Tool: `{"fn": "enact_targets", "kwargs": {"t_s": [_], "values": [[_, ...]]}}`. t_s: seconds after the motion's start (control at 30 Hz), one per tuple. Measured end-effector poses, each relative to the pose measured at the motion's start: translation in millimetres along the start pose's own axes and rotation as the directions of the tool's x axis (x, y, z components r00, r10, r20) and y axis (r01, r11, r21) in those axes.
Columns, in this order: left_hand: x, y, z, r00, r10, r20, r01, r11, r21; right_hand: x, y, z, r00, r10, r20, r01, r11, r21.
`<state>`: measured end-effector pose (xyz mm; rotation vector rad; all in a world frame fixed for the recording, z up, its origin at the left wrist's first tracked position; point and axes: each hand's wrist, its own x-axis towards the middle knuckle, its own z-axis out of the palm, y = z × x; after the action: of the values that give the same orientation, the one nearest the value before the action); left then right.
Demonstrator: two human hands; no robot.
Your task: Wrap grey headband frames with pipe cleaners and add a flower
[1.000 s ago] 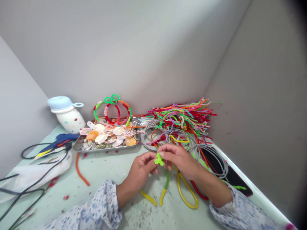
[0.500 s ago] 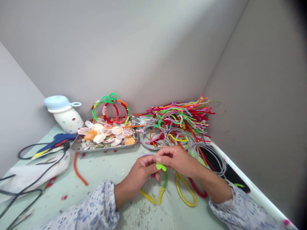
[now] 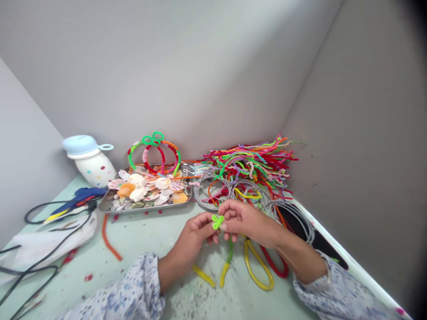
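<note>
Between my two hands is a small bright green pipe cleaner (image 3: 218, 222), bent into a shape with several rounded lobes. My left hand (image 3: 195, 231) pinches it from the left with thumb and forefinger. From the other side, the thumb and fingers of my right hand (image 3: 245, 222) close on it. Below my hands lies a pipe-cleaner-wrapped length (image 3: 225, 272) in green and yellow, partly hidden by the hands. A yellow loop (image 3: 259, 271) and a red loop (image 3: 282, 268) rest beside it, under my right forearm.
A metal tray (image 3: 150, 209) of seashells (image 3: 138, 194) holds a wrapped ring ornament (image 3: 163, 155) at its back. Behind my hands are grey wire coils (image 3: 211, 191) and piled pipe cleaners (image 3: 253, 160). A white bottle (image 3: 95, 166), blue-handled pliers (image 3: 86, 192) and black cables (image 3: 50, 253) lie left.
The green pipe cleaner has been turned and raised slightly, so its lobes now face me. My right fingers have shifted to its right side; both hands keep holding it.
</note>
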<state>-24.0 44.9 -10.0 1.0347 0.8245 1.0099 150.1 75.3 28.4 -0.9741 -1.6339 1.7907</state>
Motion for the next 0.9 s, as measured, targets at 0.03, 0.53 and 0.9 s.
{"fn": "enact_targets", "kwargs": {"t_s": [0.03, 0.53, 0.9], "values": [[-0.2, -0.2, 0.1, 1.0, -0.011, 0.008, 0.011, 1.0, -0.025, -0.4, -1.0, 0.1, 1.0, -0.004, 0.003, 0.004, 1.0, -0.01], [-3.5, 2.2, 3.1, 0.985, -0.104, 0.139, 0.118, 0.988, -0.1, -3.6, -7.7, -6.2, 1.0, -0.002, -0.012, 0.0, 0.996, -0.087], [-3.6, -6.9, 0.8, 0.967, -0.141, 0.212, 0.139, 0.99, 0.023, -5.8, -8.0, -4.5, 0.997, 0.018, 0.07, 0.01, 0.922, -0.386]]}}
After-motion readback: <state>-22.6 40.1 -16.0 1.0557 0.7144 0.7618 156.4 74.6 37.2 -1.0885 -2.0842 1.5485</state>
